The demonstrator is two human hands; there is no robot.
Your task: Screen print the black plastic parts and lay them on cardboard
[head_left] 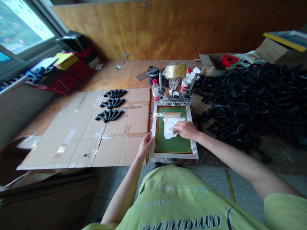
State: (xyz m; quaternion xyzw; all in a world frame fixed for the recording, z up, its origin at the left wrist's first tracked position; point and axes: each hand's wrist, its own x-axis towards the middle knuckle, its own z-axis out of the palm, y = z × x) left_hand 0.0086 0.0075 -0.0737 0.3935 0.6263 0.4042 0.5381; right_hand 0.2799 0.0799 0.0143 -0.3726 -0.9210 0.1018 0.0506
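In the head view, the right hand (185, 130) presses a white rag (168, 127) onto the green mesh (173, 143) of an aluminium screen-printing frame (174, 155), its fingers together on the cloth. The left hand (145, 146) holds the frame's left rail, fingers (150, 138) curled against it. The frame lies at 12 o'clock from the chest, on the worktop (124, 72). At 10 o'clock, three black curved parts (112, 103) lie on a cardboard sheet (72, 137); at 2 o'clock spreads a heap of black parts (254, 102). Plastic bottles (155, 91) stand just behind the frame.
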